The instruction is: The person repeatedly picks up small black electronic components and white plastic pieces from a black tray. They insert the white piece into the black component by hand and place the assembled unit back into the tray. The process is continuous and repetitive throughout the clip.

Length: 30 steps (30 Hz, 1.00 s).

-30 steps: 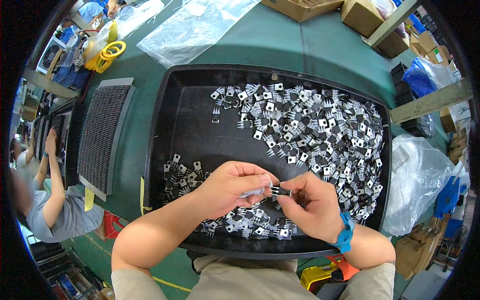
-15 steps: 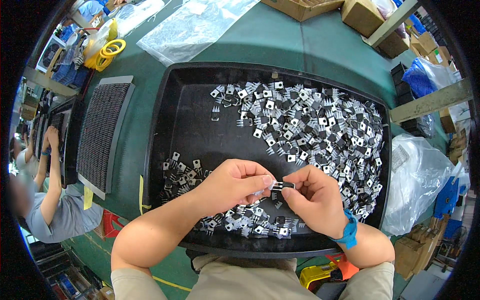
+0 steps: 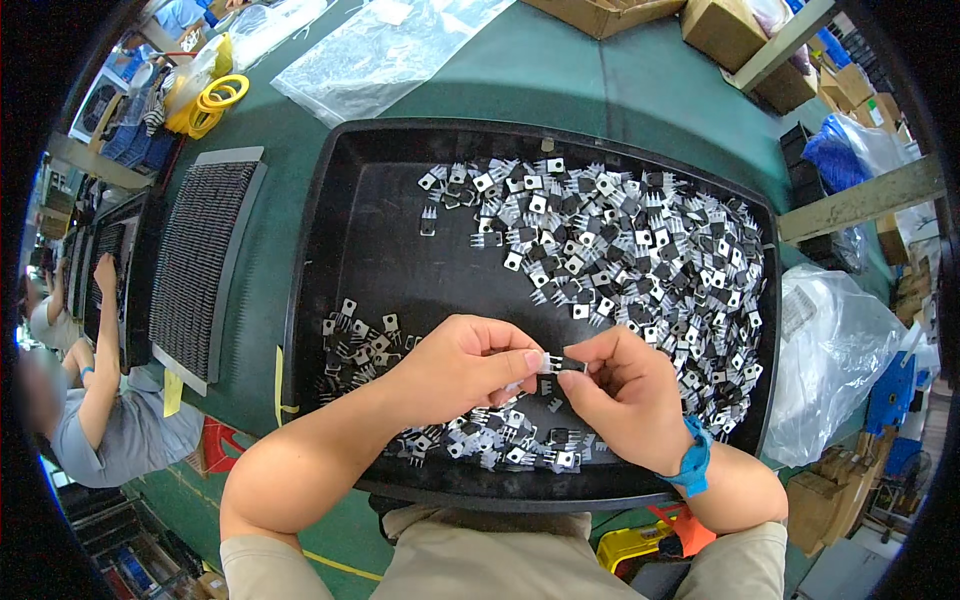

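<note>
Over the near half of a black tray (image 3: 385, 230), my two hands meet fingertip to fingertip. My right hand (image 3: 635, 405), wearing a blue wristband, pinches a black transistor (image 3: 572, 367) by its body, metal legs pointing left. The thumb and forefinger of my left hand (image 3: 465, 365) close on a small translucent white piece (image 3: 541, 364) at the leg ends. How far the legs enter it is hard to make out. Loose transistors (image 3: 640, 265) fill the tray's right side. Beneath and left of my hands lie more transistors (image 3: 512, 437), several with whitish pieces on their legs.
A rack of dark parts (image 3: 205, 265) lies left of the tray on the green table (image 3: 690, 90). Clear plastic bags (image 3: 395, 50) lie beyond and to the right. Cardboard boxes (image 3: 725, 40) stand at the back. At far left, a co-worker (image 3: 120, 425) reaches into another tray.
My hands hold nearly the same pose, with less bare leg showing between the transistor body and my left fingertips. The co-worker's hands have moved apart.
</note>
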Motion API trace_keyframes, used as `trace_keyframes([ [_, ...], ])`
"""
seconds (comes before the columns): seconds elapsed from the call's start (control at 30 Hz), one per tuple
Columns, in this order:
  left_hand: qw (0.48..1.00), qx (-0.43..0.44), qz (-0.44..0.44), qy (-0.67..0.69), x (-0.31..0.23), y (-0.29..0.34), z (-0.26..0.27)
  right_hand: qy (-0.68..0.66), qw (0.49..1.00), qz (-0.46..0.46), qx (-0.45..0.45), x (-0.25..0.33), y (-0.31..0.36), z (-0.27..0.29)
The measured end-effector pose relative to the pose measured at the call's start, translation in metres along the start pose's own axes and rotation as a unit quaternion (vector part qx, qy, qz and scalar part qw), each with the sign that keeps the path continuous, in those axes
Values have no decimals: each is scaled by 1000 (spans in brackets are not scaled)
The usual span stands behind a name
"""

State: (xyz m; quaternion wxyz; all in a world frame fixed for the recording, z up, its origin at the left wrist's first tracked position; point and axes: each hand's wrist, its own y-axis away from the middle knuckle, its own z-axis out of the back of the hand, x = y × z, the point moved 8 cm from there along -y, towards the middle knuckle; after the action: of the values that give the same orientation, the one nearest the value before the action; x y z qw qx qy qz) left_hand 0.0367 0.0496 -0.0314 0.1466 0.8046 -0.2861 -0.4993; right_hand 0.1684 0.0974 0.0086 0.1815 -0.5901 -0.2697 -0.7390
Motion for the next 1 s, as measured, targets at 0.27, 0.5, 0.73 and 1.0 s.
trace_keyframes([
  [0.27,999,-25,-16,-41,-6,4,1,-3,1000,-6,23,1,-1,-3],
  [0.5,985,-41,-46,-159,-4,2,5,11,998,-2,68,-10,-3,-13],
  [0.73,991,-46,-34,-117,-5,1,8,-23,997,-37,65,-10,-4,-12],
  [1.0,997,-18,-19,78,1,-1,14,-332,923,-146,129,-15,-17,-9],
])
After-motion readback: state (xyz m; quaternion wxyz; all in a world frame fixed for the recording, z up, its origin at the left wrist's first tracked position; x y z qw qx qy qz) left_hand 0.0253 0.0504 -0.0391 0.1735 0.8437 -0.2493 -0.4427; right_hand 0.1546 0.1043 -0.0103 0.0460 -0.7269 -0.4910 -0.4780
